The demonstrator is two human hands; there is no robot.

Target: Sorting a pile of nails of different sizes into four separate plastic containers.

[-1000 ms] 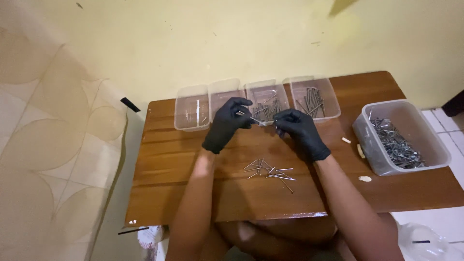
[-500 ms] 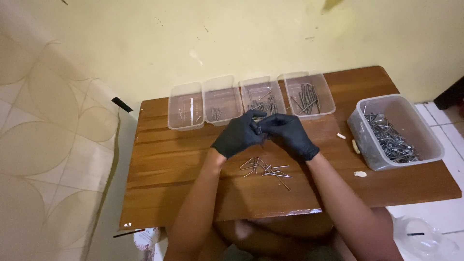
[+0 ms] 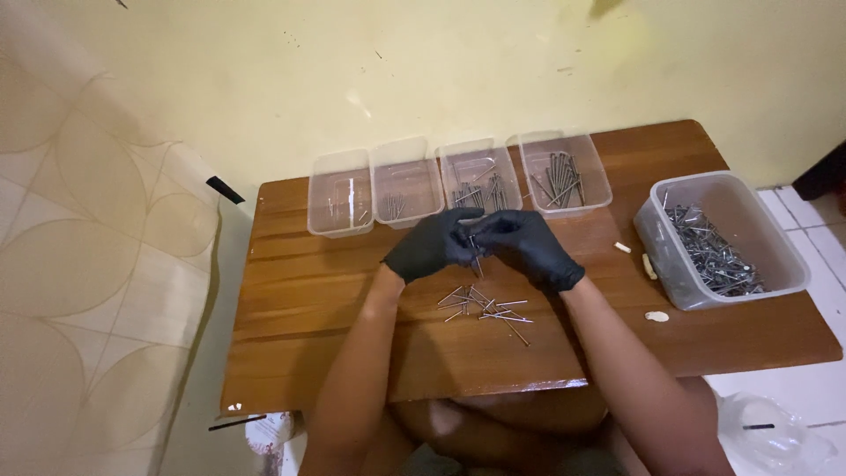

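Nails lie in a small loose heap on the wooden bench, just in front of two black-gloved hands that meet above it. The left hand and the right hand are closed narrowly together, fingertips pinching what looks like one or two nails between them, held upright over the heap. To my eye this is sorting by size: a nail is being picked out and checked. The next move would call for a steady pinch and a short reach to whichever tray fits. Four clear plastic trays stand in a row along the far edge by the yellow wall: the first tray nearly bare, the second tray with a few short nails, the third tray and the fourth tray holding longer ones. Well to the right sits a deeper clear tub piled with unsorted nails. No labels or signs show on any container.
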